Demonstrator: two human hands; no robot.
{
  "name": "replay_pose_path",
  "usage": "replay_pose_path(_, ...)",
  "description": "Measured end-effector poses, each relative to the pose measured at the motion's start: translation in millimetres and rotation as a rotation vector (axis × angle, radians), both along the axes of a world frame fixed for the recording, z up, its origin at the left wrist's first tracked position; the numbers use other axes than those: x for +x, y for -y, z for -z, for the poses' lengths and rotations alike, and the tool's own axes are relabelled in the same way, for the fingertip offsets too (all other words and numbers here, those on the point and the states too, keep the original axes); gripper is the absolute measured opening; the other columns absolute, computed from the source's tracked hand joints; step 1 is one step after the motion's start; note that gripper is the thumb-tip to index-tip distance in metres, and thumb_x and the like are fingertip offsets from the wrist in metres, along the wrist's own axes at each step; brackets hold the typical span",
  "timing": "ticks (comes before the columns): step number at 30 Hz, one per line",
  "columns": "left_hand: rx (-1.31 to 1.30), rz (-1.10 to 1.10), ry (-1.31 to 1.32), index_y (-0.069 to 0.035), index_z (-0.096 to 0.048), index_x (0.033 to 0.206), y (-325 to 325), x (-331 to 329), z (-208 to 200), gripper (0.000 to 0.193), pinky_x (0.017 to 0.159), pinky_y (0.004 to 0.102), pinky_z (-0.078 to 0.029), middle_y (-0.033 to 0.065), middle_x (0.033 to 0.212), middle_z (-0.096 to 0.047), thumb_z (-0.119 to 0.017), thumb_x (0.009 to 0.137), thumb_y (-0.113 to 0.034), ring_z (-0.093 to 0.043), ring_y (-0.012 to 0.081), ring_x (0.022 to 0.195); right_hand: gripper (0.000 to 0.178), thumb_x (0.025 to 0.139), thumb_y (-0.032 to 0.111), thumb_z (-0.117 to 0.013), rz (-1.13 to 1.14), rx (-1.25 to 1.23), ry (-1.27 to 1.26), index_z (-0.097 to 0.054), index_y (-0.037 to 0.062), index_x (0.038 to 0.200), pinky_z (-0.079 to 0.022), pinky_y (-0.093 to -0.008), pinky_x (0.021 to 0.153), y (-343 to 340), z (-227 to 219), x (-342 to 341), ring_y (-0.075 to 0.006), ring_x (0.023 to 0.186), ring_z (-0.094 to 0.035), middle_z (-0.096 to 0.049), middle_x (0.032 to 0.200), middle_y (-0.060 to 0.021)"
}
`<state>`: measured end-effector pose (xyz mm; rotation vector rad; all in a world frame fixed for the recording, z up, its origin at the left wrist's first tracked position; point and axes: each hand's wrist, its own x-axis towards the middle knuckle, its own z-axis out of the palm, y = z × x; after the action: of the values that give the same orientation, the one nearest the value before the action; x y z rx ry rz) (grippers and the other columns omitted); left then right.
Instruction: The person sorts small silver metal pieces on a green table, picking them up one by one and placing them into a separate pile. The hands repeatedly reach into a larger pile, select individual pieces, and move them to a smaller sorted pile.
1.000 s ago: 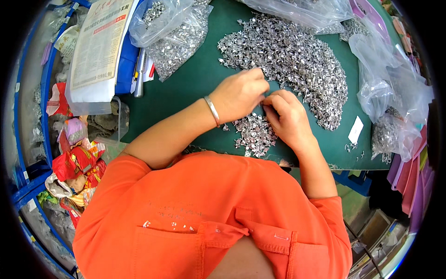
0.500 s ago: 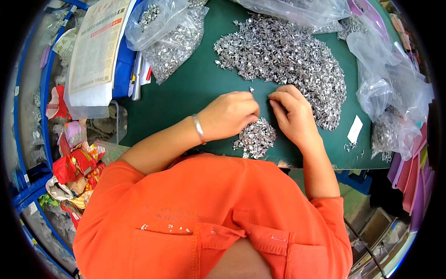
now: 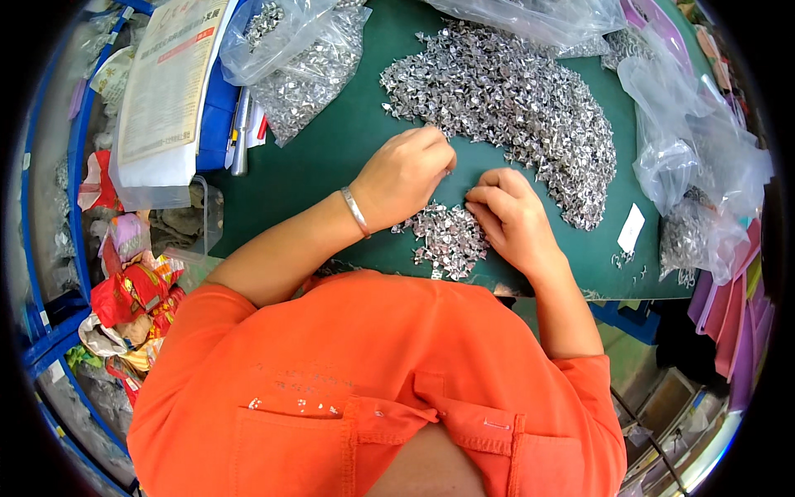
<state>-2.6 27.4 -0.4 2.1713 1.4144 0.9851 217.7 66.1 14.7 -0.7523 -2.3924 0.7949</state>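
Note:
A large heap of small shiny metal pieces [image 3: 513,99] spreads over the green tabletop [image 3: 331,166]. Closer to me lies a smaller pile of similar metal pieces [image 3: 450,240]. My left hand [image 3: 407,170], with a silver bangle at the wrist, hovers between the two, its fingers curled in a pinch near the big heap's lower left edge. Whatever sits between those fingertips is too small to name. At the right edge of the small pile, my right hand [image 3: 512,217] has thumb and fingertips pressed together; what they hold, if anything, is hidden.
Clear bags of metal pieces [image 3: 319,74] lie at the back left, beside a blue bin [image 3: 217,116] topped with a newspaper [image 3: 170,91]. On the right are crumpled plastic bags [image 3: 696,166] and a white paper slip [image 3: 631,228]. Blue shelving [image 3: 74,190] stands at far left.
My left hand has moved up and slightly left, away from the small pile toward the big heap. My right hand has come down and left to the small pile's edge.

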Motion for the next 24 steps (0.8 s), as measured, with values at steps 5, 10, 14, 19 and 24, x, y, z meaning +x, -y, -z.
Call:
replay_pose_path(5,-0.083,-0.062,0.097,-0.002,-0.065,0.094,10,-15,-6,0.009,0.081,0.0371,-0.052,0.0119,0.097,-0.064,-0.068,0.086,-0.001,-0.065,0.0303,0.092,0.014,0.086,-0.004,-0.068,0.15,-0.028,-0.037,-0.069,0.0022,0.099,-0.054,-0.0369,0.074,-2,-7,10,-0.0324,0.087,-0.065,-0.064,0.097,-0.0136)
replay_pose_path(10,-0.065,-0.104,0.018,-0.002,-0.064,0.1,9,-6,-6,0.017,0.084,0.0406,-0.05,0.0131,0.1,-0.062,-0.07,0.085,-0.005,-0.062,0.0328,0.095,0.019,0.083,0.004,-0.073,0.136,0.057,0.01,-0.068,0.0029,0.102,-0.051,-0.041,0.077,5,7,-6,-0.032,0.089,-0.061,-0.063,0.098,-0.012)
replay_pose_path(14,-0.059,0.034,-0.062,-0.003,-0.062,0.094,13,7,3,0.02,0.08,0.0424,-0.048,0.012,0.097,-0.059,-0.074,0.079,-0.006,-0.059,0.0331,0.091,0.012,0.081,0.003,-0.073,0.006,-0.013,0.001,-0.067,0.0018,0.092,-0.05,-0.042,0.077,3,4,-14,-0.0333,0.088,-0.06,-0.062,0.094,-0.0117)
replay_pose_path(19,-0.259,0.258,0.092,-0.003,-0.066,0.099,25,-10,-15,0.02,0.086,0.0398,-0.049,0.0116,0.101,-0.063,-0.074,0.082,-0.008,-0.062,0.0312,0.096,0.023,0.08,-0.004,-0.067,0.082,0.062,-0.019,-0.068,0.0014,0.102,-0.05,-0.0425,0.085,3,1,6,-0.0354,0.097,-0.061,-0.063,0.103,-0.0146)
replay_pose_path(24,-0.273,0.245,0.121,-0.002,-0.067,0.101,26,-9,-14,0.019,0.087,0.0383,-0.05,0.0115,0.099,-0.064,-0.073,0.083,-0.006,-0.063,0.0298,0.097,0.041,0.075,-0.012,-0.06,0.245,0.166,0.084,-0.065,-0.0016,0.114,-0.047,-0.044,0.093,4,14,1,-0.0387,0.105,-0.056,-0.06,0.115,-0.0179)
